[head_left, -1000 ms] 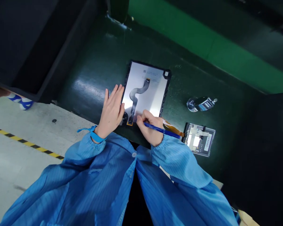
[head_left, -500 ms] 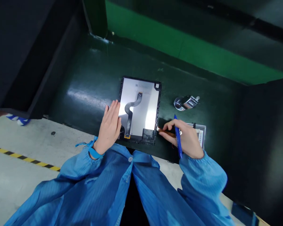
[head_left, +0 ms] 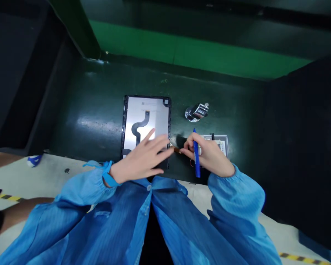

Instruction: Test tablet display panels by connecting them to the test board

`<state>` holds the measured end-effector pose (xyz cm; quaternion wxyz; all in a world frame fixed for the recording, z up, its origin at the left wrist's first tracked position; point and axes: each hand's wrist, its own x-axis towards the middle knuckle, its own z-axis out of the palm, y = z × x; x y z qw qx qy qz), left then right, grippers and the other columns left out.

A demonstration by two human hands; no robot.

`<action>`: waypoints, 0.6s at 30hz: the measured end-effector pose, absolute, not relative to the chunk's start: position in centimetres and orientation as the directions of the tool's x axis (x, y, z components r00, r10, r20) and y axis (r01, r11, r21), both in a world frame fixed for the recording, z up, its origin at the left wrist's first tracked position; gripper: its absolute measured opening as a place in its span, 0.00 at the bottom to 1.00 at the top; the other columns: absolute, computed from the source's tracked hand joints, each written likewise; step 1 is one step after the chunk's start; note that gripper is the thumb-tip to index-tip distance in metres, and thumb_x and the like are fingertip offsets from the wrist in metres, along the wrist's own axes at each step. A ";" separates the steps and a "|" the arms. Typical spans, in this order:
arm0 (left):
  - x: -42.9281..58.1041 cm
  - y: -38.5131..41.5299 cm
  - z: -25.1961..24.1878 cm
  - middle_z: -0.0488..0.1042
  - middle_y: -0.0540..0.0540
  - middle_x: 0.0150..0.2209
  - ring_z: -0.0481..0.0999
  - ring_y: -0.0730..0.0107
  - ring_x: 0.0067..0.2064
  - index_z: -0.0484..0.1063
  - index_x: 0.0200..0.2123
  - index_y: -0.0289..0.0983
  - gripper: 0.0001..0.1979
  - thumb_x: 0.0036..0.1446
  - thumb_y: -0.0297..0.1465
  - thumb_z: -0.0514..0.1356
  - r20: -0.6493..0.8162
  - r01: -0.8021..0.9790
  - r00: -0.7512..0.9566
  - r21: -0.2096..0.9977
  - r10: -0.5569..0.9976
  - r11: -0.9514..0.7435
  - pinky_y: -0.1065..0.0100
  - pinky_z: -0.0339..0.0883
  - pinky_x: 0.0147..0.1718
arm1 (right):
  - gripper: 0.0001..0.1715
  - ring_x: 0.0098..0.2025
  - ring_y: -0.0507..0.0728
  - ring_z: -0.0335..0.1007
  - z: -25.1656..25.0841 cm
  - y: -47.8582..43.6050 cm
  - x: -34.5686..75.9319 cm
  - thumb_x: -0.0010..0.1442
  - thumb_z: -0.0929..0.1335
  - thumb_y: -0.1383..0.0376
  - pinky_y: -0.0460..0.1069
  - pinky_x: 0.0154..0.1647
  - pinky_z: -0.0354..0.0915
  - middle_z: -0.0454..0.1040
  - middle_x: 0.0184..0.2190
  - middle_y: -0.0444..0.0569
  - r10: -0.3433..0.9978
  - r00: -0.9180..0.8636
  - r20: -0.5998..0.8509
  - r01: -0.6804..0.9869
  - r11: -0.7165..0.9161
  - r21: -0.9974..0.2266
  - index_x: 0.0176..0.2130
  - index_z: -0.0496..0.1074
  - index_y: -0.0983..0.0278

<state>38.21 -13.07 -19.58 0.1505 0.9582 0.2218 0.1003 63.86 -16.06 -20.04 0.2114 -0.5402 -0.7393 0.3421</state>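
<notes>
A tablet display panel (head_left: 151, 114) lies face down on the dark green bench, with a black flex cable (head_left: 139, 127) curving across its silvery back. My left hand (head_left: 145, 158) reaches across the panel's near right corner, fingers spread, holding nothing. My right hand (head_left: 209, 154) rests just right of the panel, gripping a blue pen (head_left: 195, 154) that stands upright between its fingers. Its fingertips pinch the end of an orange flex strip (head_left: 178, 149). The left fingertips nearly meet that strip. A small circuit module (head_left: 219, 141) lies partly hidden behind my right hand.
A shiny metal hand counter (head_left: 196, 112) sits on the bench (head_left: 99, 110) beyond my right hand. Dark walls close in on the left and right, a green band runs along the back. Another person's limb (head_left: 22, 211) shows at the lower left, over the grey floor.
My left hand slid from the panel's left edge across to its near right corner. My right hand went from the panel's bottom edge to the orange strip beside it, the pen turning upright.
</notes>
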 end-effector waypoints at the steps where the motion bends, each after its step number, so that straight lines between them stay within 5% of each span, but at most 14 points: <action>1: 38.5 -13.5 -20.0 0.65 0.31 0.64 0.57 0.42 0.69 0.66 0.59 0.34 0.28 0.58 0.37 0.64 0.101 0.299 0.932 0.329 0.348 -0.896 0.38 0.51 0.66 | 0.16 0.25 0.52 0.67 -20.2 -16.1 64.0 0.63 0.69 0.61 0.46 0.29 0.60 0.73 0.27 0.43 0.938 -0.341 -0.061 0.616 0.174 -0.768 0.31 0.56 0.59; 5: 38.9 -14.0 -21.1 0.67 0.30 0.63 0.55 0.44 0.71 0.71 0.53 0.34 0.16 0.63 0.31 0.59 0.080 0.227 0.959 0.347 0.270 -0.910 0.36 0.47 0.67 | 0.17 0.28 0.52 0.68 -20.8 -16.2 64.7 0.65 0.67 0.61 0.47 0.32 0.61 0.73 0.29 0.44 0.955 -0.291 -0.049 0.519 0.115 -0.847 0.31 0.55 0.59; 9: 38.4 -13.3 -20.4 0.67 0.31 0.63 0.59 0.48 0.69 0.71 0.53 0.35 0.15 0.64 0.29 0.56 0.137 0.255 0.934 0.388 0.329 -0.886 0.38 0.51 0.67 | 0.19 0.30 0.52 0.67 -21.2 -16.4 65.1 0.66 0.67 0.58 0.47 0.33 0.62 0.71 0.30 0.43 0.982 -0.190 -0.015 0.340 0.052 -0.939 0.31 0.54 0.59; 14: 35.4 -10.6 -18.8 0.75 0.37 0.47 0.73 0.51 0.51 0.73 0.48 0.38 0.12 0.65 0.35 0.56 0.296 0.686 0.539 0.390 0.789 -0.614 0.47 0.69 0.51 | 0.23 0.28 0.51 0.64 -20.7 -16.4 64.9 0.65 0.70 0.53 0.47 0.31 0.62 0.71 0.29 0.42 0.969 -0.246 -0.032 0.127 -0.001 -0.992 0.31 0.53 0.59; 18: 33.3 -8.1 -18.8 0.73 0.37 0.41 0.71 0.48 0.46 0.73 0.42 0.35 0.16 0.58 0.41 0.63 0.217 0.836 0.413 0.294 0.884 -0.463 0.47 0.69 0.45 | 0.25 0.27 0.49 0.62 -20.2 -15.8 64.3 0.64 0.71 0.53 0.46 0.29 0.61 0.70 0.27 0.41 0.942 -0.337 -0.001 0.022 0.006 -1.000 0.31 0.53 0.60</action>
